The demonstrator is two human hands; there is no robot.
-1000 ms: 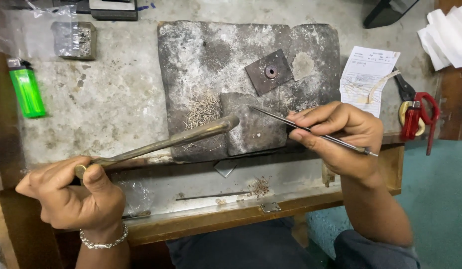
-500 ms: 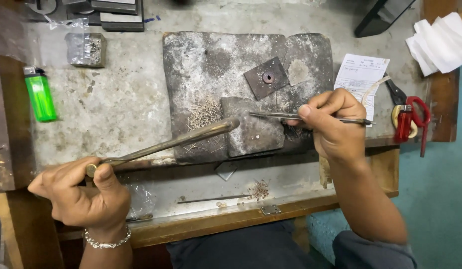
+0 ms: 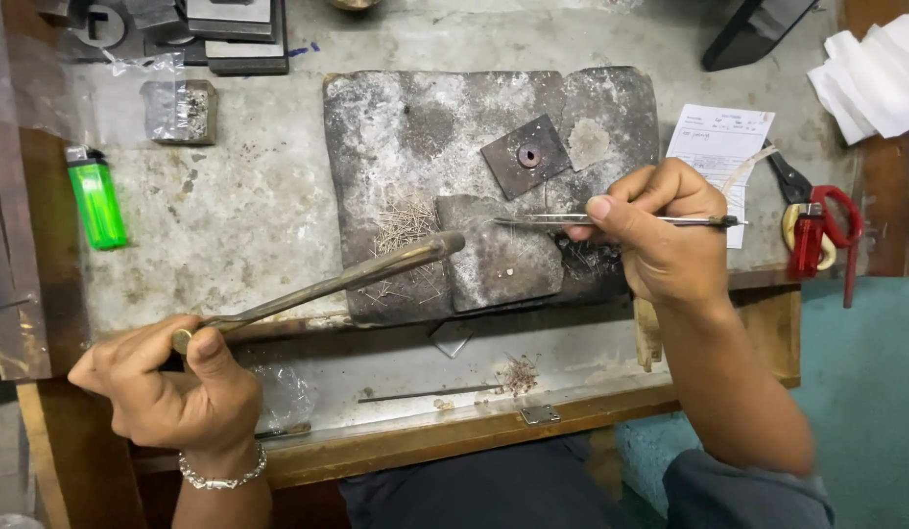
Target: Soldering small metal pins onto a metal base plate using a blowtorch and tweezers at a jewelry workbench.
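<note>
At frame centre, our left hand [image 3: 170,392] gripped the torch pipe [image 3: 327,287]; our right hand [image 3: 660,235] pinched tweezers [image 3: 562,221] over the grey block [image 3: 494,260].

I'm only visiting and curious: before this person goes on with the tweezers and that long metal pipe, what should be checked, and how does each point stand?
1. Left hand grips the pipe: ok.
2. Right hand pinches the tweezers: ok.
3. Pipe tip over the grey block: ok.
4. Anything held in the tweezer tips: cannot tell.
5. Green lighter well away from the block: ok.
6. Paper slip close beside the right hand: not ok.
</note>
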